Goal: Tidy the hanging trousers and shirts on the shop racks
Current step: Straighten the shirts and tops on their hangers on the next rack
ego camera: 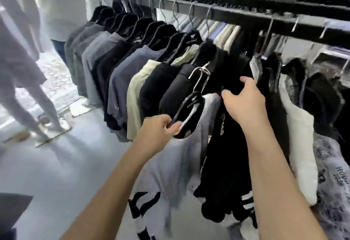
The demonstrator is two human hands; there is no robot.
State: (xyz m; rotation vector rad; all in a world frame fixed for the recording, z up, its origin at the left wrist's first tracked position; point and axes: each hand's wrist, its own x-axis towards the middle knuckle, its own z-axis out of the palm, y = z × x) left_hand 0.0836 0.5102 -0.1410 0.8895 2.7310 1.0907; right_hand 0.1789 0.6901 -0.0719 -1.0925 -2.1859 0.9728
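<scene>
The left hand (162, 127) pinched the black hanger (186, 109) of a grey shirt (176, 156), held off the rail (217, 13) with its metal hook (199, 74) free. At 2 o'clock from it, the right hand (244, 101) gripped a black garment (225, 164), fingers curled into the cloth; blur hid the exact hold. Hung shirts (121, 72) ran toward 10 o'clock along the rail. A white shirt (301, 145) hung at 3 o'clock.
</scene>
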